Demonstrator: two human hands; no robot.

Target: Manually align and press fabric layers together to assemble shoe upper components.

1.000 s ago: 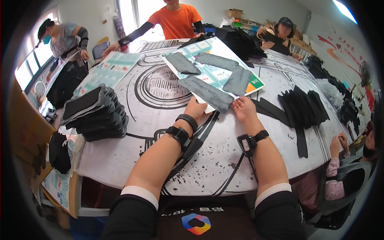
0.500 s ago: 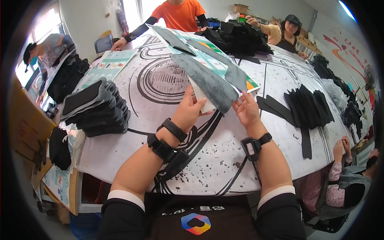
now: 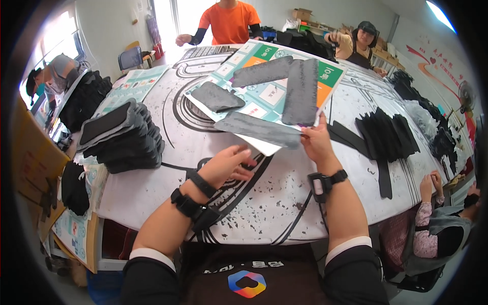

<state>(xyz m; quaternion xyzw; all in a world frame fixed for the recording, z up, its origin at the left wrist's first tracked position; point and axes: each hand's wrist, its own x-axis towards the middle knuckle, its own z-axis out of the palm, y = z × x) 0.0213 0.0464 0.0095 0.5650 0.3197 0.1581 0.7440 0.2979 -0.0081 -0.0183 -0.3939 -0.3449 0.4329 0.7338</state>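
Observation:
A printed board (image 3: 329,76), green, orange and white, tilts above the table in front of me. My right hand (image 3: 318,141) pinches its near right edge, next to the end of a long grey fabric strip (image 3: 259,130) that lies along the near edge. Another upright grey strip (image 3: 302,94) covers the board's right part. Across its upper middle rests a slanting grey strip (image 3: 262,71), and on the left a shorter grey piece (image 3: 217,96). Below the board, my left hand (image 3: 223,165) is apart from it, fingers spread and holding nothing.
A tall stack of black-and-grey pieces (image 3: 124,140) stands at left, with a dark pile (image 3: 91,99) behind it. Black strips (image 3: 389,137) lie fanned at right. A person in orange (image 3: 229,23) stands across the white patterned table (image 3: 264,203); others sit at right.
My left hand has let go and drawn back toward me. The board has turned and tipped, showing more of its printed face and the strips. The person in orange has lifted a hand from the table.

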